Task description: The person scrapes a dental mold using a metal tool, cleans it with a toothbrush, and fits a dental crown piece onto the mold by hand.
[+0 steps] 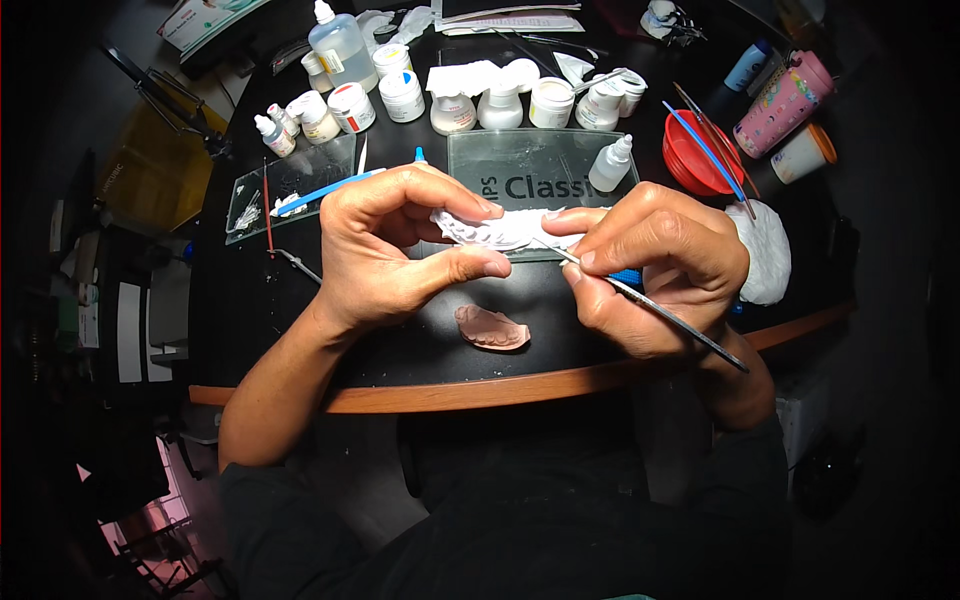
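Observation:
My left hand (385, 235) grips a white dental cast (485, 232) between the thumb below and the fingers above, and a row of tooth shapes shows on its left part. In my right hand (665, 265) is a thin metal dental instrument (690, 328), held like a pen. Its tip meets the right part of the cast, where my right fingers also rest close to or on it; their exact contact is hidden. Below the cast, on the black table, lies a separate pinkish partial dental cast (492, 329).
Behind my hands lie a glass slab (520, 150) with a dropper bottle (611, 163) and a smaller slab (325, 160) holding white material. Jars (402, 96) line the back. At right are a red bowl (695, 155) with brushes, a pink tumbler (785, 105) and white wadding (765, 255).

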A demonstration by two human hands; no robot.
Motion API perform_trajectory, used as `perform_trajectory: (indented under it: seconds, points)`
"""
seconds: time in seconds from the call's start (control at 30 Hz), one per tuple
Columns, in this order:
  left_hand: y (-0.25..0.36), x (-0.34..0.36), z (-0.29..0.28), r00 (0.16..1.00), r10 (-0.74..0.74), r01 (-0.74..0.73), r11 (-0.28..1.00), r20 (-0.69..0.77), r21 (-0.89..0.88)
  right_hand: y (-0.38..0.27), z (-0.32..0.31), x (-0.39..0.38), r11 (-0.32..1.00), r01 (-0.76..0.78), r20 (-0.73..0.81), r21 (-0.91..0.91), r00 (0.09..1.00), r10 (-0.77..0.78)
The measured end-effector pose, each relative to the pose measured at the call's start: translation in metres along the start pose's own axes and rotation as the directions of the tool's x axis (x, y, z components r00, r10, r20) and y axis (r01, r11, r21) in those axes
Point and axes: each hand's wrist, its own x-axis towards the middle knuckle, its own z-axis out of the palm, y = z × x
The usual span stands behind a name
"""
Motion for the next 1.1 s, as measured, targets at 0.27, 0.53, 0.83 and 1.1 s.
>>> perform_trajectory:
  seconds: [0.27, 0.53, 0.83, 1.1]
  points:
    - [-0.004, -0.001, -0.002, 1.0, -0.016, 0.017, 0.998, 0.026, -0.056, 0.001, -0.003, 0.001, 0.996, 0.085, 0.091, -0.028, 0.992, -0.083]
    - [0.005, 0.003, 0.003, 0.995, -0.102, 0.104, 0.974, -0.021, 0.201, -0.001, -0.011, 0.004, 0.989, -0.067, 0.051, -0.134, 0.996, 0.074]
    - [0.0, 0.006, 0.003, 0.989, 0.147, -0.127, 0.805, 0.013, 0.58, -0.003, -0.021, -0.005, 0.939, -0.146, 0.465, -0.31, 0.838, 0.284]
    - [0.005, 0.01, 0.003, 0.937, 0.318, -0.332, 0.677, 0.147, 0.657, -0.017, -0.043, 0.012, 0.945, -0.225, 0.567, -0.238, 0.758, 0.323]
